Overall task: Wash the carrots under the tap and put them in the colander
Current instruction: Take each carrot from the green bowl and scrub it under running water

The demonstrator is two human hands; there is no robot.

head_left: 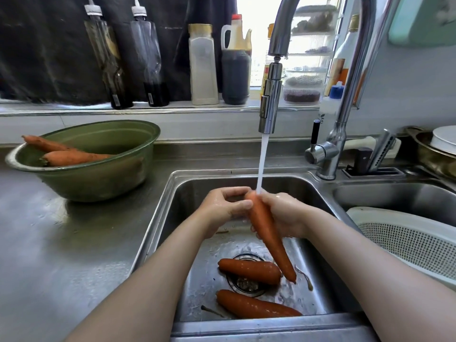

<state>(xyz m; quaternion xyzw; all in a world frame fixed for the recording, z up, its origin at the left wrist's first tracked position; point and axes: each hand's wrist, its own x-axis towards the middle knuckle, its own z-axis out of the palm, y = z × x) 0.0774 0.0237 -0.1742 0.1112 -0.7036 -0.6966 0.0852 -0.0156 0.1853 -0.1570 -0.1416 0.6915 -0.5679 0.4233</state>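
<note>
We see the carrot (269,233) over the sink (170,188) under the running tap (270,104), fingers of the left hand (225,207) and right hand (287,215) curled round it. The wet steel surface (61,233) carries a green bowl (98,180); bottles (153,58) line the windowsill (172,106).

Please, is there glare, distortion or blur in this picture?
Head view: the window behind the curved steel tap is blown out white; the wide lens bows the steel sink rim; the turquoise object at top right is blurred; the long orange carrot is sharp.
</note>
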